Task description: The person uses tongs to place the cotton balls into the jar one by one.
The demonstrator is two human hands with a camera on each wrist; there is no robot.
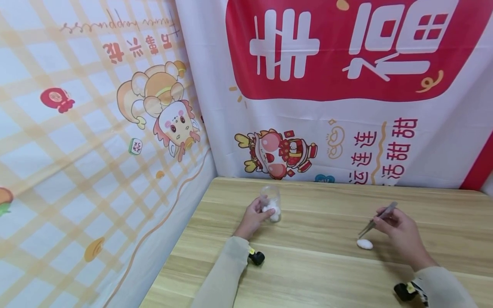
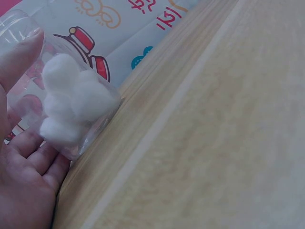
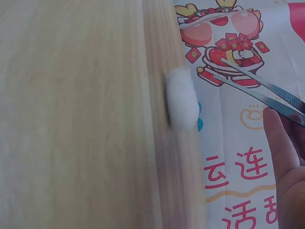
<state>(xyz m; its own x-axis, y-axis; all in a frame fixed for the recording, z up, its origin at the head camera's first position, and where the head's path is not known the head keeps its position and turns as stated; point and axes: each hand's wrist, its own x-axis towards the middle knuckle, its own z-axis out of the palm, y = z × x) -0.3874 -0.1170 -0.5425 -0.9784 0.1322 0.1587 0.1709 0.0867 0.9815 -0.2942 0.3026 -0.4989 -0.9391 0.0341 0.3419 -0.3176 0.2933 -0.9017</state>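
A clear plastic jar (image 1: 271, 197) stands on the table, with several white cotton balls (image 2: 78, 100) in its lower part. My left hand (image 1: 253, 217) grips the jar from the left side, thumb across its front. To the right, my right hand (image 1: 400, 233) pinches metal tweezers (image 1: 379, 219), their tips pointing down and left. In the right wrist view the tweezers' two tips (image 3: 224, 71) stand slightly apart with nothing between them. Close by the tips lies one white cotton ball (image 1: 364, 244) on the table, oval in shape.
The wood-grain table (image 1: 308, 273) meets a white printed cloth (image 1: 215, 107) at its back edge. A checked cloth (image 1: 96, 171) hangs along the left side. Black wrist cameras (image 1: 256, 257) sit at both cuffs.
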